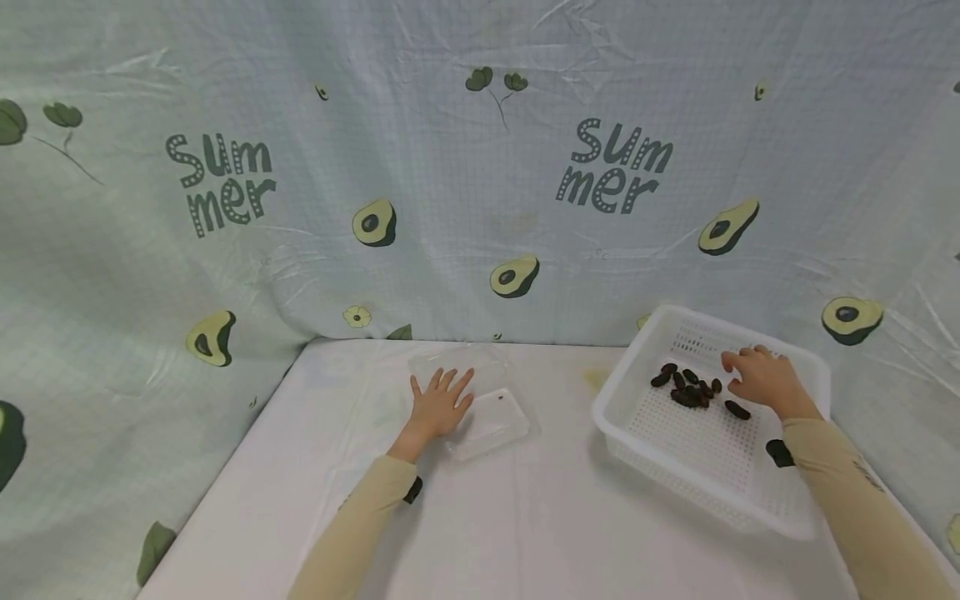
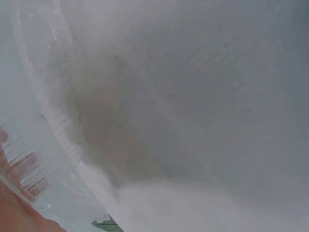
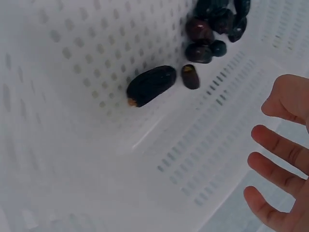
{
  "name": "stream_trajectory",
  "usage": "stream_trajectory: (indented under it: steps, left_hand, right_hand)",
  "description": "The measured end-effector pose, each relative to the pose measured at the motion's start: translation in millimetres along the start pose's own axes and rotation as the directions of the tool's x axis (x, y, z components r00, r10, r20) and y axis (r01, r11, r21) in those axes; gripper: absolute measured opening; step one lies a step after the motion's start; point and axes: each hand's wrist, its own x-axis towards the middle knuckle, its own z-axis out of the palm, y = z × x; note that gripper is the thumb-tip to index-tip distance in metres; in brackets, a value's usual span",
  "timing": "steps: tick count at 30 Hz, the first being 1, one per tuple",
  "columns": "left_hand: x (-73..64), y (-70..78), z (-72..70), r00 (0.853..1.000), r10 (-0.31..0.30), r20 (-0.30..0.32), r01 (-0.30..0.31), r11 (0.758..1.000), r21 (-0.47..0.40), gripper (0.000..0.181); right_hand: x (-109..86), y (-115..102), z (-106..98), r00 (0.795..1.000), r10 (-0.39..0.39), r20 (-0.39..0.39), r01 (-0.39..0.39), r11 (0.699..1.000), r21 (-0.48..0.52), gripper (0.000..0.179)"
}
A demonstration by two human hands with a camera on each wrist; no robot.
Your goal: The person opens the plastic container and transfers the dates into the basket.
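My left hand (image 1: 438, 407), fingers spread, lies at the left side of a clear plastic box (image 1: 491, 423) whose lid (image 1: 457, 357) is folded back behind it. In the left wrist view, fingers (image 2: 24, 174) show partly through the clear plastic (image 2: 46, 96). My right hand (image 1: 767, 382) hovers over the far right part of a white plastic basket (image 1: 701, 490), fingers bent a little and apart, holding nothing. Dark, oblong, date-like fruits (image 1: 690, 395) lie clustered on the basket floor. A larger one (image 3: 151, 85) lies apart from the cluster, near a small brown one (image 3: 190, 77).
A white cloth covers the table (image 1: 562, 517). Behind it hangs a pale curtain (image 1: 435, 150) printed with avocados and lettering. The basket's raised rim (image 1: 678, 454) stands above the table on the right. Each wrist carries a small black camera (image 1: 780, 452).
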Motion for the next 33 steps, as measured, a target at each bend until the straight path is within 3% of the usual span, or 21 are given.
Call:
stream_trajectory:
  steps: [6, 10, 13, 17, 20, 22, 25, 29, 33]
  left_hand:
    - [-2.4, -1.8, 1.5, 1.0, 0.016, -0.024, -0.017, 0.998, -0.061, 0.047]
    - [-4.2, -4.1, 4.8, 0.991, 0.028, -0.13, -0.05, 0.985, -0.165, 0.045]
    - [-4.3, -5.4, 5.8, 0.961, 0.045, -0.272, -0.119, 0.958, -0.261, 0.042]
    - [-4.6, -5.4, 3.6, 0.901, 0.049, -0.43, -0.219, 0.909, -0.354, 0.04]
    - [-6.6, -4.4, -2.8, 0.868, 0.048, -0.495, -0.27, 0.882, -0.387, 0.04]
    - [-8.4, -3.7, -8.3, 0.854, 0.056, -0.517, -0.289, 0.877, -0.383, 0.04]
    - [-13.9, -1.2, -17.9, 0.852, 0.088, -0.516, -0.31, 0.879, -0.362, 0.041]
    - [-26.4, 6.4, -28.4, 0.869, 0.131, -0.478, -0.317, 0.887, -0.335, 0.043]
    - [-45.6, 18.1, -32.6, 0.873, 0.181, -0.452, -0.348, 0.882, -0.319, 0.046]
  right_hand:
    - [-1.1, -29, -28, 0.999, -0.02, -0.03, 0.025, 0.984, 0.174, 0.013]
    - [-6.9, -58, -46, 0.998, -0.048, -0.041, 0.057, 0.967, 0.25, 0.017]
    - [-12.7, -78, -57, 0.995, -0.083, -0.061, 0.097, 0.951, 0.292, 0.019]
    - [-17.7, -101, -68, 0.981, -0.147, -0.129, 0.182, 0.929, 0.322, 0.018]
    - [-20.7, -117, -74, 0.967, -0.18, -0.179, 0.23, 0.92, 0.318, 0.017]
    - [-23.3, -127, -79, 0.961, -0.19, -0.2, 0.247, 0.916, 0.317, 0.018]
    - [-27.3, -141, -83, 0.955, -0.195, -0.225, 0.264, 0.905, 0.334, 0.019]
    - [-31.3, -159, -80, 0.944, -0.189, -0.272, 0.276, 0.901, 0.333, 0.021]
    - [-34.4, -179, -69, 0.92, -0.188, -0.343, 0.3, 0.902, 0.311, 0.024]
